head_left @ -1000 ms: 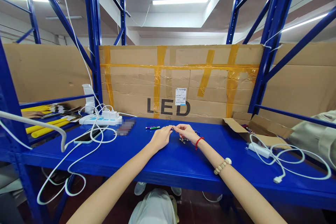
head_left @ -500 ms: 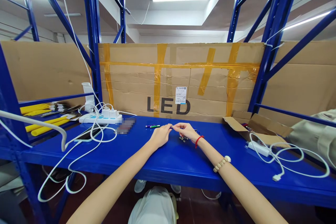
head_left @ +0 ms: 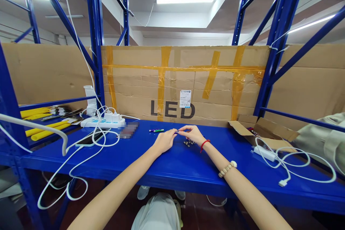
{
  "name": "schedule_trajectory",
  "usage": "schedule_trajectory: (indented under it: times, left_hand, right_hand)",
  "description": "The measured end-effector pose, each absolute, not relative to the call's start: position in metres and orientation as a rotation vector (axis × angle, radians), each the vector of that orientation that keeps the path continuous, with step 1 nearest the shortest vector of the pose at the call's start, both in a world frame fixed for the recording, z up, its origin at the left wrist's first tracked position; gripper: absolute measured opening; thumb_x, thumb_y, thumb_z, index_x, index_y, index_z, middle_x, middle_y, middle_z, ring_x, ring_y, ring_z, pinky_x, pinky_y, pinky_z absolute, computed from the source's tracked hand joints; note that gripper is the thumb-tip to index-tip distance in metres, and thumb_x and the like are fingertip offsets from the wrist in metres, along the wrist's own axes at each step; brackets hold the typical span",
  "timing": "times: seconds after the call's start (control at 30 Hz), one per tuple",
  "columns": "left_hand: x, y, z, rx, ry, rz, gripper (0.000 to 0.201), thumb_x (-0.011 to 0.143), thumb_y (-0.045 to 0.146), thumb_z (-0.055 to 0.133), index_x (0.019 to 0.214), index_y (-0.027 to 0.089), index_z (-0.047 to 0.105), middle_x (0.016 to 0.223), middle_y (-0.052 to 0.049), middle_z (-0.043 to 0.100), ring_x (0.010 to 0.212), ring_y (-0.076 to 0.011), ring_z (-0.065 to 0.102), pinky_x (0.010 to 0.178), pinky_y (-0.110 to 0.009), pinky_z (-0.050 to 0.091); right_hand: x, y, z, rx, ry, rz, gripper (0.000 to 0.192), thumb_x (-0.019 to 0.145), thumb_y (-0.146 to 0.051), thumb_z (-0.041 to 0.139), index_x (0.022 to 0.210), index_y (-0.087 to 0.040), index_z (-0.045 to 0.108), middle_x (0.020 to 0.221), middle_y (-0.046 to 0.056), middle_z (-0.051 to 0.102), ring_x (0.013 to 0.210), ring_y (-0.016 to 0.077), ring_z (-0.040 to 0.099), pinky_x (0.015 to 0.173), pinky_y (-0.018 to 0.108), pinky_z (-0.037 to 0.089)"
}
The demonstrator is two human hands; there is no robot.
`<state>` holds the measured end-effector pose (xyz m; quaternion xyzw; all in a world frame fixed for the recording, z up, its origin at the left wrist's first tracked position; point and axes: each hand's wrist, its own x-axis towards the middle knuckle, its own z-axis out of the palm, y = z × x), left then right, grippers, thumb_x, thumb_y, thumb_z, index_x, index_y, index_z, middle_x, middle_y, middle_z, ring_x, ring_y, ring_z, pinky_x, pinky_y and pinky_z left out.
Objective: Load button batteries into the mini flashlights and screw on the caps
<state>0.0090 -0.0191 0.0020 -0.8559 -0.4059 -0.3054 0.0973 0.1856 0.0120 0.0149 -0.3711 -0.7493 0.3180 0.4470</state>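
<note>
Two hands meet fingertip to fingertip over the blue worktop (head_left: 188, 165): the left hand (head_left: 164, 141) and right hand (head_left: 192, 134) each close a pinching grip on a tiny blue piece (head_left: 176, 132), too small to identify. Small dark beads (head_left: 189, 142) lie just beneath, within reach; a pen (head_left: 156, 130) farther left.

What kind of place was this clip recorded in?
Probably a warehouse or stockroom turned into a small assembly bench: blue steel shelving, a taped cardboard sheet marked LED as a backdrop, and a power strip with chargers on the blue shelf.
</note>
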Motion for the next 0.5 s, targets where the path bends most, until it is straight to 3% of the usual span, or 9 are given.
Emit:
schedule_trajectory:
  times: [0.33,0.5]
  left_hand:
    - [0.0048,-0.0243,0.0028,-2.590,-1.174,-0.878,0.015,0.091,0.018,0.040,0.100,0.012,0.051,0.090,-0.005,0.063,0.081,-0.0162,0.061,0.068,-0.028,0.047]
    - [0.0059,-0.0218,0.0014,-2.595,-1.168,-0.881,0.017,0.093,0.019,0.038,0.102,0.013,0.051,0.093,-0.006,0.063,0.084,-0.0170,0.061,0.069,-0.028,0.047]
  right_hand:
    - [0.1901,0.0116,0.0105,-0.883,-1.965,0.694,0.034,0.071,-0.042,0.070,0.070,-0.009,0.061,0.063,0.000,0.059,0.040,0.0025,0.044,0.037,0.015,0.035]
    - [0.1897,0.0118,0.0109,-0.855,-1.955,0.672,0.038,0.066,-0.045,0.072,0.076,-0.010,0.063,0.066,0.001,0.061,0.041,0.0037,0.045,0.039,0.017,0.037]
